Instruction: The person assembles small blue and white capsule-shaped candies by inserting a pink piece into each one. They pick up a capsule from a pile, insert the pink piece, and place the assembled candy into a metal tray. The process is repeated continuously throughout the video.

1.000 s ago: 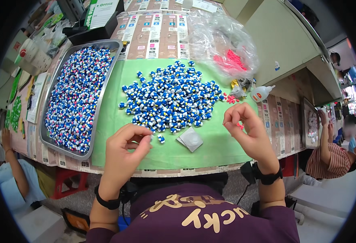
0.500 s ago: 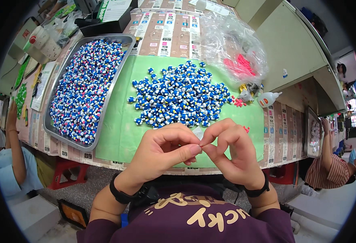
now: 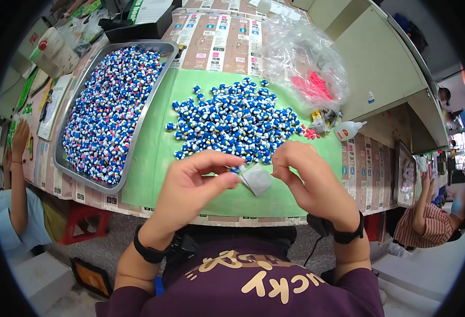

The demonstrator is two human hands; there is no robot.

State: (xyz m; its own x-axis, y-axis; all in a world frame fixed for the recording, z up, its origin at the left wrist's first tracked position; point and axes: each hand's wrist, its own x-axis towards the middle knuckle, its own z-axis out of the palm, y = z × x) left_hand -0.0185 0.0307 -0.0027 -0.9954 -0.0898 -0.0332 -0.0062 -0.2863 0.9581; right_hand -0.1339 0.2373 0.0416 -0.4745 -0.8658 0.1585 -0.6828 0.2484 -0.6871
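Observation:
My left hand (image 3: 190, 182) is in front of the pile, with a small blue-and-white figurine (image 3: 237, 170) between thumb and forefinger. To its right, my right hand (image 3: 311, 174) has thumb and forefinger pinched together; anything between them is too small to make out. A whitish, translucent lump on a small square base (image 3: 258, 179) lies between the two hands. Beyond them, a loose pile of blue-and-white figurines (image 3: 232, 119) with yellow spots covers the green sheet (image 3: 153, 174). Small pink pieces (image 3: 310, 134) lie at the pile's right edge.
A metal tray (image 3: 117, 185) full of similar figurines, many showing pink, stands left. At right are a white squeeze bottle (image 3: 348, 130), a clear plastic bag (image 3: 306, 58) with pink pieces and a pale cabinet (image 3: 380, 58). Co-workers sit at both sides; one wears a striped shirt (image 3: 428, 227).
My hands, whose fingertips met before, have drawn apart. The right hand has moved up and right, the left slightly left. The lump on the square base now shows between them.

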